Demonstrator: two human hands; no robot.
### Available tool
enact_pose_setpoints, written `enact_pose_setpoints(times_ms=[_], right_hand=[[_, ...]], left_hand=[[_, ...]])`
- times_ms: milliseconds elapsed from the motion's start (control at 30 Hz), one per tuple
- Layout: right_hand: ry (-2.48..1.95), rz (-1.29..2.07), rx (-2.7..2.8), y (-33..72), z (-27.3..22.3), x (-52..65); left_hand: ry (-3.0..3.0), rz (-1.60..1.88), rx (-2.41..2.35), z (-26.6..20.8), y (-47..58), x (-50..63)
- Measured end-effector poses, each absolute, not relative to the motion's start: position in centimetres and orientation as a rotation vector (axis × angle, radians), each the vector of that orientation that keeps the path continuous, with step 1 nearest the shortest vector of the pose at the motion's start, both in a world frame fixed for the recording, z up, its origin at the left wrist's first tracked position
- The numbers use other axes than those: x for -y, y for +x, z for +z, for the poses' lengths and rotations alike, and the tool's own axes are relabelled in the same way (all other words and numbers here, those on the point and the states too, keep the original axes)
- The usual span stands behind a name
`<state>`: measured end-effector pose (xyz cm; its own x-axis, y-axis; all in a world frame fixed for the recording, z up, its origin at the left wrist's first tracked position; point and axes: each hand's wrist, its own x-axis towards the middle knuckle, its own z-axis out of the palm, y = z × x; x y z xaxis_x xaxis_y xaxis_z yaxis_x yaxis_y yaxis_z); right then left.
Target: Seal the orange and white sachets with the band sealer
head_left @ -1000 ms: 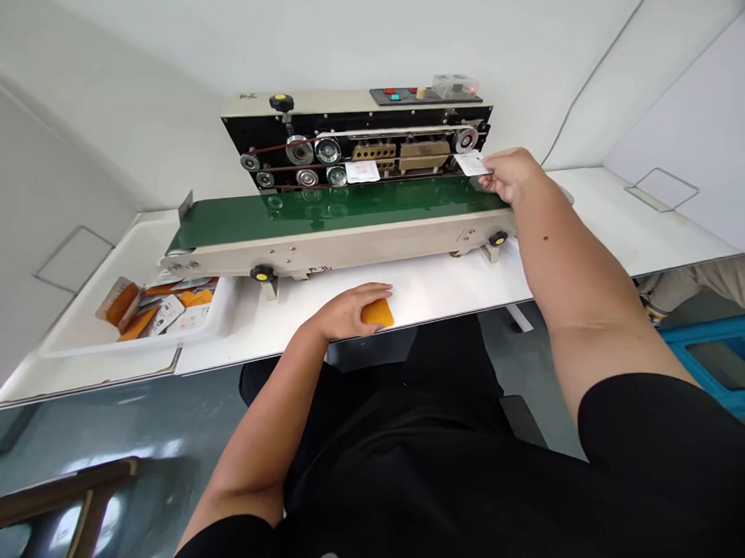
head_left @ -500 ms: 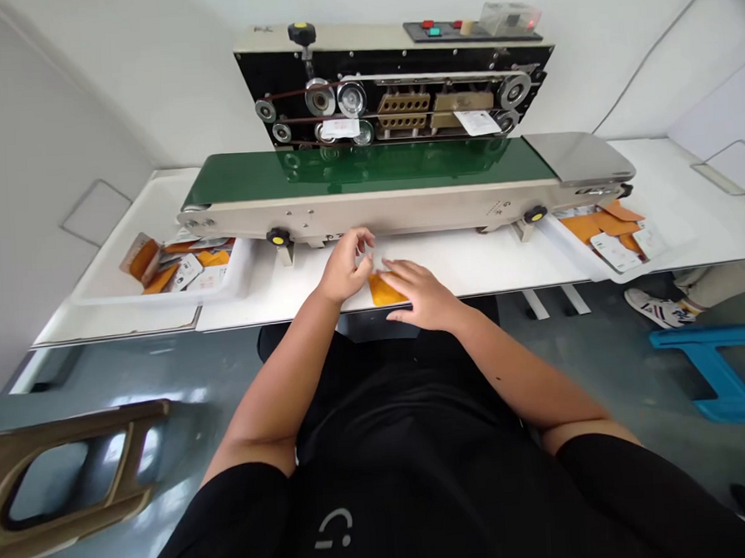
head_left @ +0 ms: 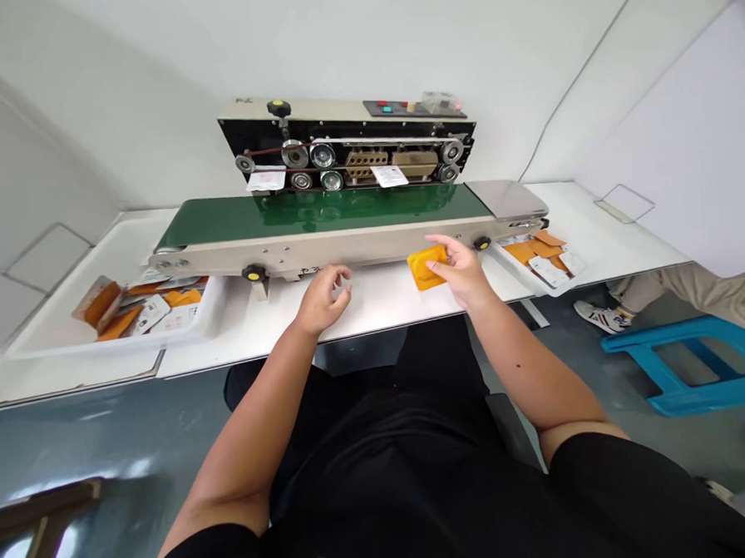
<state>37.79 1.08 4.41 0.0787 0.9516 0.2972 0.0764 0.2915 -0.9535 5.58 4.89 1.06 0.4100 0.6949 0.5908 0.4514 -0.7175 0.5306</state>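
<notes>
My right hand holds a small orange pouch by its right edge, thumb on top, over the table just in front of the conveyor's frame. My left hand is above the table to the left, fingers curled and thumb apart, with nothing in it. Behind both hands stands a band sealing machine with a green belt. Two white packets stick out of its rollers, a left packet and a right packet.
A white bin on the left and a clear bin on the right hold orange and white packets. A blue stool, a brown stool and another person's shoe are on the floor.
My right hand has picked up the orange pouch from the table and moved it right, away from my left hand. The white packets have travelled left along the machine. My view has shifted.
</notes>
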Motion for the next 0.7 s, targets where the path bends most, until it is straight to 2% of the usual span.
enact_pose_setpoints(times_ms=[100, 267, 400, 500, 700], right_hand=[[-1.121, 0.640, 1.324, 41.6, 7.7, -4.5], [-1.314, -0.004, 1.340, 48.2, 13.0, -10.1], [-1.585, -0.443, 1.396, 51.2, 14.6, -13.0], [-1.696, -0.537, 1.498, 51.4, 14.1, -14.3], [-1.732, -0.455, 1.779, 50.1, 13.5, -15.6]], left_hand=[[2.391, 1.186, -1.015, 1.1, 5.5, -4.9], [2.414, 1.180, -1.010, 0.9, 5.6, -5.0], [2.422, 1.180, -1.010, 0.8, 5.6, -5.1], [2.416, 1.161, -1.019, 0.7, 5.5, -5.2], [2.432, 1.144, -0.986, 0.6, 5.5, -5.3]])
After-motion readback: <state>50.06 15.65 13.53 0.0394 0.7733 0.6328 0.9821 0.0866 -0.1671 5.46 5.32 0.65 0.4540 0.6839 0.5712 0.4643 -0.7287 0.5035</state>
